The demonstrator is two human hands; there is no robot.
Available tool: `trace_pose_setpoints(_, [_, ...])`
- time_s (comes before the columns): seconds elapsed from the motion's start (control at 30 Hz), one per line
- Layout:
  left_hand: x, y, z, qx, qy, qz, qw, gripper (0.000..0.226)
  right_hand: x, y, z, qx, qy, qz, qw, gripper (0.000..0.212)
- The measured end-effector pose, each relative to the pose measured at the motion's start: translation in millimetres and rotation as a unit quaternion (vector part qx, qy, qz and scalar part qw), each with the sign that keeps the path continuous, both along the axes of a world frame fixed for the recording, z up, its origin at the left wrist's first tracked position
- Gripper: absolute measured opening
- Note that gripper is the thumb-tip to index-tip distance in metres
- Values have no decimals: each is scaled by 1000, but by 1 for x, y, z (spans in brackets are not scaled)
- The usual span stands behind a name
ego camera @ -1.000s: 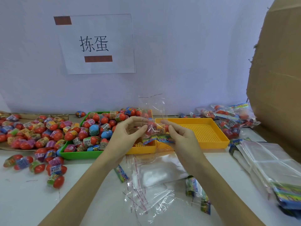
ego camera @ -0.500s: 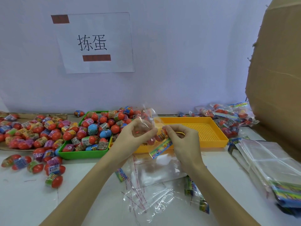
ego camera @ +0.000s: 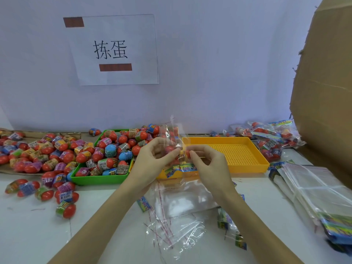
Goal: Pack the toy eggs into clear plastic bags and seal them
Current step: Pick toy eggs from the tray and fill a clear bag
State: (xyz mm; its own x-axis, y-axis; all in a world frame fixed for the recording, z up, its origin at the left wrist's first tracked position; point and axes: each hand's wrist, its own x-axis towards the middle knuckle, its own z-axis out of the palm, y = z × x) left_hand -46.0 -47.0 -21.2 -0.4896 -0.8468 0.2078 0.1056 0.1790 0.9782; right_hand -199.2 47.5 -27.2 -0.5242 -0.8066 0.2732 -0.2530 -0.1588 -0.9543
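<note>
Both hands hold one clear plastic bag (ego camera: 172,137) with red toy eggs inside, upright above the table, between the two trays. My left hand (ego camera: 152,159) pinches its left side and my right hand (ego camera: 206,161) pinches its right side at mid height. The bag's colourful header card (ego camera: 180,168) hangs at the bottom, and its open flap sticks up. A green tray (ego camera: 99,179) heaped with wrapped toy eggs (ego camera: 114,151) lies just left of my hands. Many more loose eggs (ego camera: 47,155) cover the table at left.
An orange perforated tray (ego camera: 245,155) stands right of my hands. Filled bags (ego camera: 266,134) lie piled behind it. A stack of flat clear bags (ego camera: 314,189) lies at right beside a cardboard box (ego camera: 323,92). Peeled strips and clear bags (ego camera: 177,216) lie below my hands.
The bag has been turned upright, its flap now pointing up. Both hands have drawn close together on it and its header card has swung level beneath them.
</note>
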Motion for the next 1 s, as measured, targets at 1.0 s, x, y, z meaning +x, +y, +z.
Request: trace_pose_setpoints(1.0, [2, -2, 2, 14, 30, -63, 997, 16, -5, 4, 8, 9, -52, 78, 996, 21])
